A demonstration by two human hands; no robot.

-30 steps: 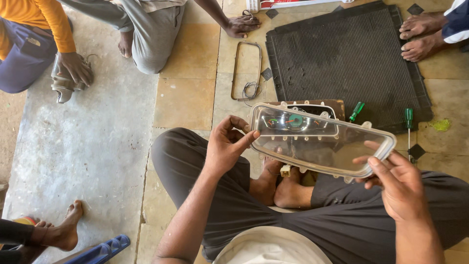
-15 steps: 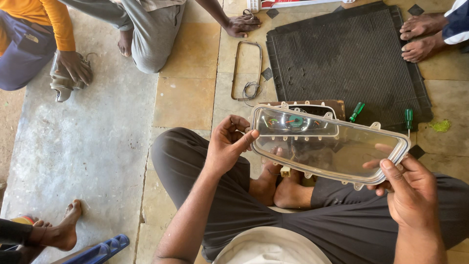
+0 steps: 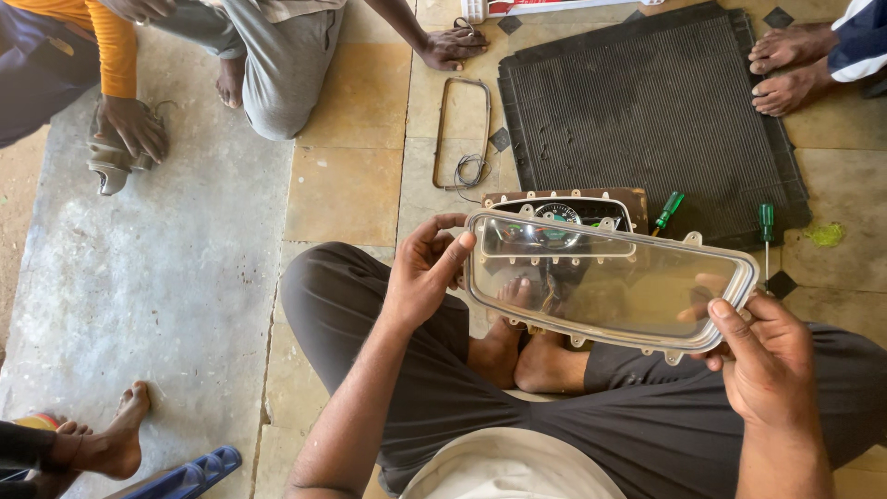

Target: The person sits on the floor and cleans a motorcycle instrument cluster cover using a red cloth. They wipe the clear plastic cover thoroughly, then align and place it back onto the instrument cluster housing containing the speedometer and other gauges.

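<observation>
Both hands grip the clear lens cover [image 3: 605, 282]: left hand [image 3: 425, 273], right hand [image 3: 767, 356] at its ends.

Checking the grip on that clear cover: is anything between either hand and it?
Nothing visible. The left hand grips the clear cover directly at its left end, and the right hand grips its right corner. The instrument cluster lies on the floor beyond, apart from both grips.

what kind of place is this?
Probably an informal floor-level repair spot, perhaps for vehicle parts. People sit barefoot on a tiled floor. Both hands, left hand and right hand, hold a clear lens cover over a gauge cluster, with screwdrivers and a black mat nearby.
</observation>
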